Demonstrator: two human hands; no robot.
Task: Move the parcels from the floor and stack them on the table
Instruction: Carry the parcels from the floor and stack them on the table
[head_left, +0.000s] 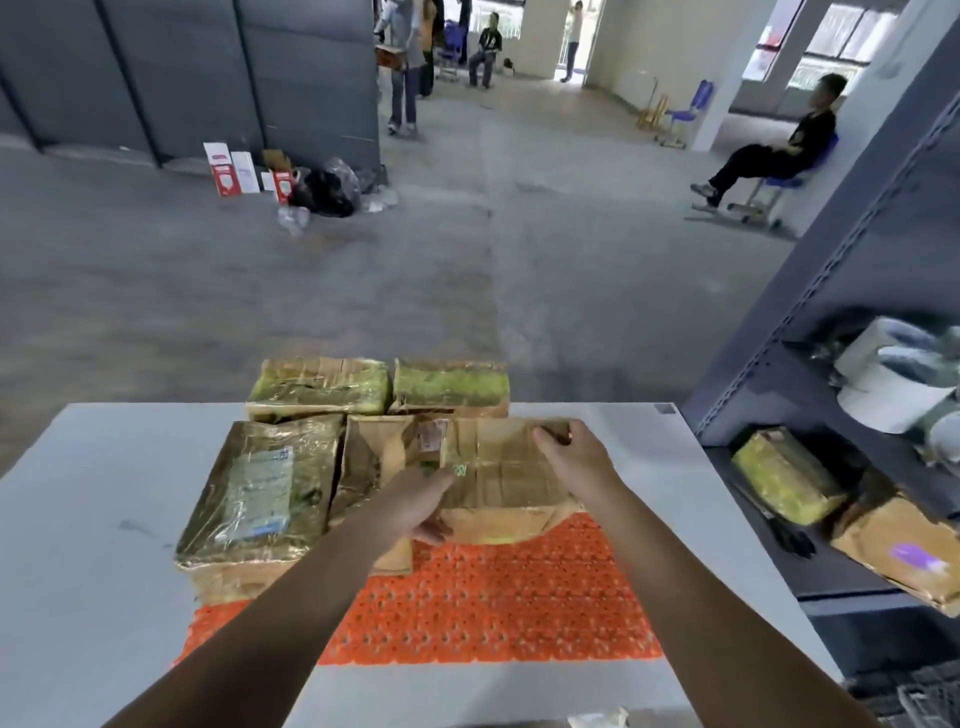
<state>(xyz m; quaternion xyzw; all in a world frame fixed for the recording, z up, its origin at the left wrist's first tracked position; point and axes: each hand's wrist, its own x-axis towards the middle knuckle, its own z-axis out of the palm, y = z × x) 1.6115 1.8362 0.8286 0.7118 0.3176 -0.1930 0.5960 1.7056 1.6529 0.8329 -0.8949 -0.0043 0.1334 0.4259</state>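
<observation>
Table (649, 467): both hands' grip hides parcel (498, 467) edges.

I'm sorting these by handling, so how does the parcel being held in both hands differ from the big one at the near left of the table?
The held parcel is gripped by the left hand and right hand; the near-left parcel lies untouched. The held parcel shows plain brown cardboard; the near-left parcel is shiny with tape and carries a large pale label. The near-left parcel looks bigger. Both are worn cardboard.
</observation>
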